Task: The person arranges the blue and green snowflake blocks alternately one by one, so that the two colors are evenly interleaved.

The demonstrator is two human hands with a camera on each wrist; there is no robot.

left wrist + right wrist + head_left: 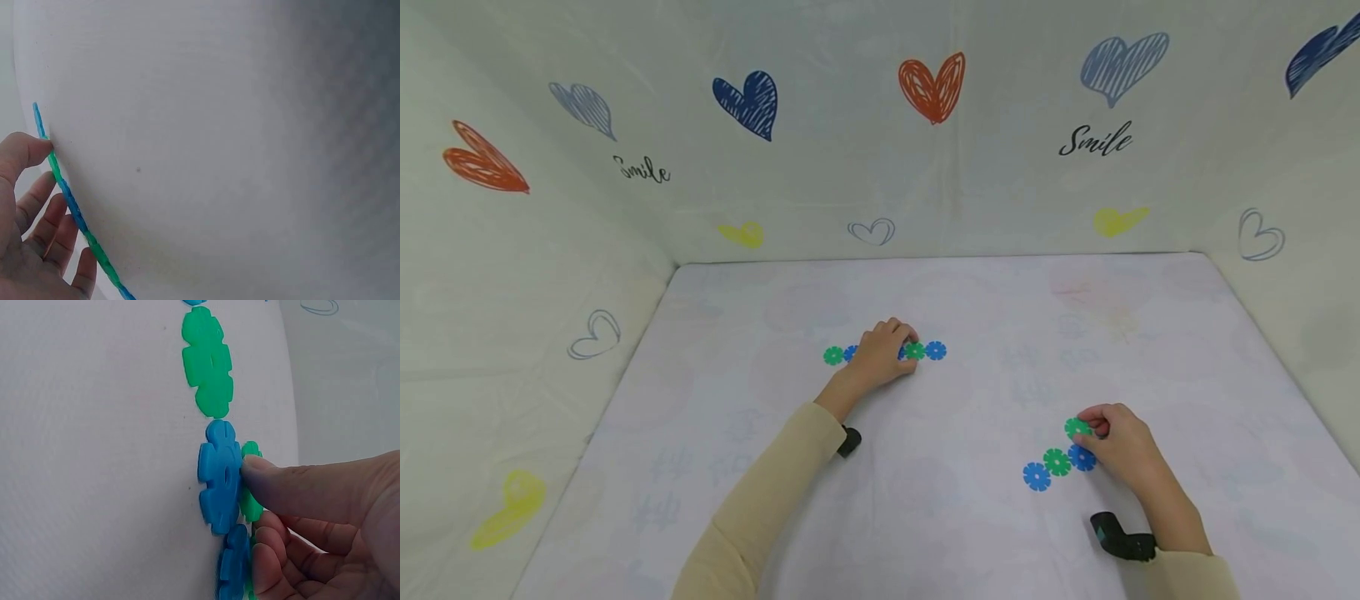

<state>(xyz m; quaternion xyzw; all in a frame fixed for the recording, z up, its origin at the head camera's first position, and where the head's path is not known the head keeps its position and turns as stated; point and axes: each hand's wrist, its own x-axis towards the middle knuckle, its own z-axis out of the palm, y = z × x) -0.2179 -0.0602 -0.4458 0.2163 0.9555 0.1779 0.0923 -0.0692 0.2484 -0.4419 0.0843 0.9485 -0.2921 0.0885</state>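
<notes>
A row of green and blue flower-shaped plastic discs lies toward the back of the table, partly covered by my left hand (880, 354). Its thumb and index finger pinch the edges of a green disc (914, 351), beside the blue disc (936, 350) at the row's right end. At the right, my right hand (1126, 446) pinches another green disc (1077, 428) between thumb and fingers. Just below that one are a blue disc (1082, 457), a green disc (1057, 462) and a blue disc (1037, 477). The right wrist view shows a further blue disc (234, 565) by the curled fingers.
The white table (955, 508) has walls of white cloth (835, 167) printed with hearts at the back and sides. A green disc (833, 356) marks the row's left end. Black wrist cameras, one of them the right wrist camera (1122, 540), sit at both sleeves.
</notes>
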